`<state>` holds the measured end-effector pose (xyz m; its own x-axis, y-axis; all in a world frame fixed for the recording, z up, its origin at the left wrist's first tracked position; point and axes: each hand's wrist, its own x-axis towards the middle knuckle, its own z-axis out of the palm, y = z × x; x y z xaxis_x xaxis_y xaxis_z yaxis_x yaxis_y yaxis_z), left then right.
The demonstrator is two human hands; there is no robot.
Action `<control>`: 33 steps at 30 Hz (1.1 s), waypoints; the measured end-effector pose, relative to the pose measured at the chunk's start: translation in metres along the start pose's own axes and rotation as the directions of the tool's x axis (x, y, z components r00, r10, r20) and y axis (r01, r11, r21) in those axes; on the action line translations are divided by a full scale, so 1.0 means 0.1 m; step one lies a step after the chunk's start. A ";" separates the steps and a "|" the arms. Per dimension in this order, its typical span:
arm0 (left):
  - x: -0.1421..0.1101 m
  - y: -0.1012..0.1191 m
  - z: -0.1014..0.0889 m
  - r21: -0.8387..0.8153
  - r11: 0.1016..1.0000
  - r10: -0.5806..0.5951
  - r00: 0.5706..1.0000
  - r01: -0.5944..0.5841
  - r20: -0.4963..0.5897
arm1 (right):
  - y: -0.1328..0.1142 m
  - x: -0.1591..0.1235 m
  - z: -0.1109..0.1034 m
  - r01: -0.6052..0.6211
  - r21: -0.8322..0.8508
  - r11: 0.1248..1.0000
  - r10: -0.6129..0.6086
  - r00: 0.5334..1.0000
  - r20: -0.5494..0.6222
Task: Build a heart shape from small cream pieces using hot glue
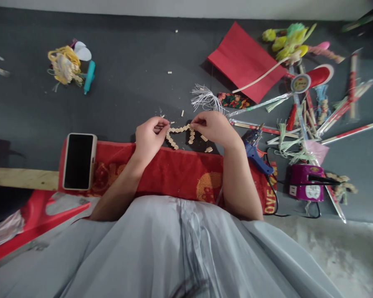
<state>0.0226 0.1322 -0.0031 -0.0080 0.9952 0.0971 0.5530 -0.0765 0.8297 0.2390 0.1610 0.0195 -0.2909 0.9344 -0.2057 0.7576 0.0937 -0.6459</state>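
My left hand (149, 136) and my right hand (213, 126) are both pinched on a short chain of small tan beads (178, 134), one hand at each end. The chain hangs in a loop between them, just above the dark grey floor (127, 91). Both forearms rest across a red patterned cloth (170, 171) that lies over my lap. A few loose tan bits (209, 149) lie near the chain.
A phone (78, 160) lies on the cloth at the left. A blue glue gun (255, 151) and a purple box (304, 182) sit at the right. Red paper (245, 60), a white tassel (205, 98), sticks and fringes lie beyond. A yellow thread bundle (64, 64) is far left.
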 end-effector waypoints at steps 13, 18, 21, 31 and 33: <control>0.00 0.02 -0.01 0.028 1.000 -0.013 1.000 0.013 0.017 | -0.03 0.00 -0.02 -0.015 0.007 1.000 0.014 1.000 0.015; -0.01 0.03 -0.01 0.028 1.000 -0.009 1.000 0.009 0.012 | -0.02 0.00 -0.01 0.000 0.007 1.000 0.000 1.000 -0.005; -0.01 0.05 -0.01 0.013 1.000 -0.006 1.000 0.006 0.011 | -0.02 0.00 -0.01 0.001 0.015 1.000 -0.001 1.000 -0.009; -0.06 0.00 -0.07 0.027 1.000 0.015 1.000 -0.015 -0.012 | -0.02 -0.10 -0.17 -0.035 0.000 0.999 0.035 0.999 -0.023; -0.08 0.00 -0.11 0.046 0.999 0.012 1.000 -0.012 -0.005 | -0.03 -0.13 -0.22 -0.031 -0.028 0.999 0.030 0.999 -0.025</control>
<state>0.0138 0.1232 0.0019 -0.0055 0.9939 0.1103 0.5905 -0.0858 0.8024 0.2534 0.1556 0.0399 -0.2532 0.9451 -0.2065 0.7822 0.0745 -0.6185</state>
